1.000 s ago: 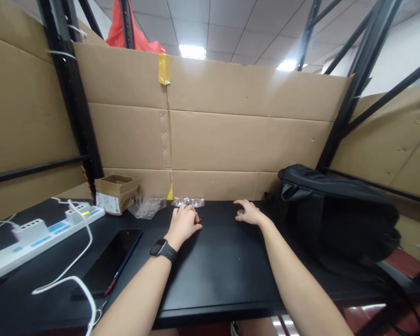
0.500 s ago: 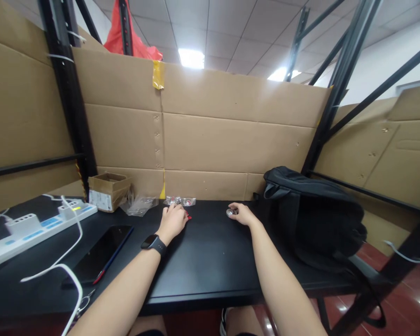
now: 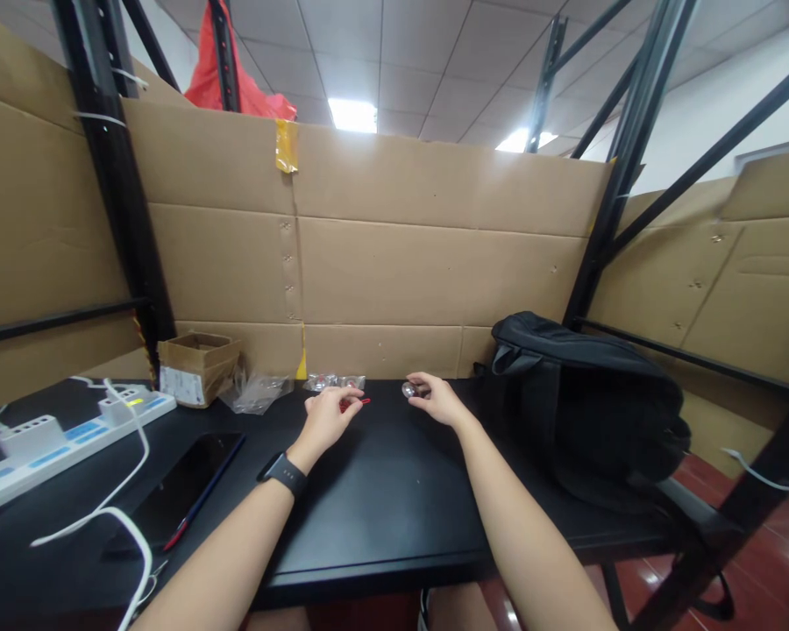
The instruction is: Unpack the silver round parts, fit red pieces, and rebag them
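Note:
My left hand (image 3: 327, 414), with a dark watch on its wrist, is closed on a small red object (image 3: 364, 401) whose tip sticks out to the right of the fingers. Across from it, my right hand (image 3: 437, 401) pinches a small round shiny object (image 3: 408, 390) between thumb and fingers, on the hand's left side. A gap of dark tabletop separates the two hands. Just behind my left hand lie small clear plastic packets (image 3: 320, 382) with red bits inside, near the cardboard wall.
The black table (image 3: 381, 499) carries an open cardboard box (image 3: 201, 364), crumpled clear plastic (image 3: 259, 394), a white power strip (image 3: 72, 438) with cables, and a dark phone (image 3: 188, 486) on the left. A black backpack (image 3: 585, 412) stands on the right. Cardboard walls (image 3: 434, 272) rise behind.
My right hand has moved left with the round object, closer to my left hand. My left hand has lifted slightly, and the red object now points right from its fingers. The view has shifted slightly.

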Available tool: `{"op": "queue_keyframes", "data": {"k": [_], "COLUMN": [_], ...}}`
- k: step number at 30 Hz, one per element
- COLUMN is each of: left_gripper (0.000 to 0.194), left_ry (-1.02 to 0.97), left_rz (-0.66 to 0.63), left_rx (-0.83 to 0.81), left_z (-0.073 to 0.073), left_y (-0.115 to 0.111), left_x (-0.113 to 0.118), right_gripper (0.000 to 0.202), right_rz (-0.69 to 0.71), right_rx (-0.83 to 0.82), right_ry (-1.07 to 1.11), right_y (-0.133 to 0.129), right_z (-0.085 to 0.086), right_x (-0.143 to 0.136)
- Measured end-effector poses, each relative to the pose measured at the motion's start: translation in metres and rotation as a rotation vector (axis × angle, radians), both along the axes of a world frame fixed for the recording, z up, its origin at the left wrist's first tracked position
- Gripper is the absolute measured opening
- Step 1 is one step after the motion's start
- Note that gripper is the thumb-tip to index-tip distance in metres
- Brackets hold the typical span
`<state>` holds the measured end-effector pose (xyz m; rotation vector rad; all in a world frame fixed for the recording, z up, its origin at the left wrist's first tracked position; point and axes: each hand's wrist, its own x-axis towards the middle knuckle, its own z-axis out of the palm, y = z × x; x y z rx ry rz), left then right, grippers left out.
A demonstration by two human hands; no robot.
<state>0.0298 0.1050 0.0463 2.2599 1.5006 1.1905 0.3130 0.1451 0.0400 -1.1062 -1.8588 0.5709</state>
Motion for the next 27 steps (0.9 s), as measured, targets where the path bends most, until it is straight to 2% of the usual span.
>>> {"op": "queue_keyframes", "data": {"k": [3, 7, 13, 19, 23, 27], "left_gripper": [0.020, 0.022, 0.023, 0.025, 0.027, 0.020], "left_ry": [-0.018, -0.146, -0.347, -0.402, -0.353, -0.155], "left_rz": [-0.024, -0.058, -0.190, -0.205, -0.157, -0.038], "left_rx": [0.011, -0.036, -0.111, -0.127, -0.109, 0.011], "left_z": [-0.001, -0.006, -0.016, -0.016, -0.011, -0.003], "left_y": [0.000, 0.005, 0.015, 0.014, 0.008, -0.002], "left_x": [0.001, 0.001, 0.003, 0.006, 0.006, 0.008], "right_gripper": [0.055, 0.057, 0.059, 0.062, 0.062, 0.063], "right_rz": [0.221, 0.359, 0.412, 0.485, 0.507, 0.518], "right_rx": [-0.100, -0.153, -0.181, -0.185, -0.205, -0.231], "right_ry": [0.235, 0.380, 0.452, 0.454, 0.472, 0.487], "right_y": [-0.007, -0.021, -0.030, -0.028, -0.030, -0.031], "right_z": [0.002, 0.006, 0.007, 0.006, 0.008, 0.008], "right_x": [-0.032, -0.061, -0.071, -0.070, -0.071, -0.073]}}
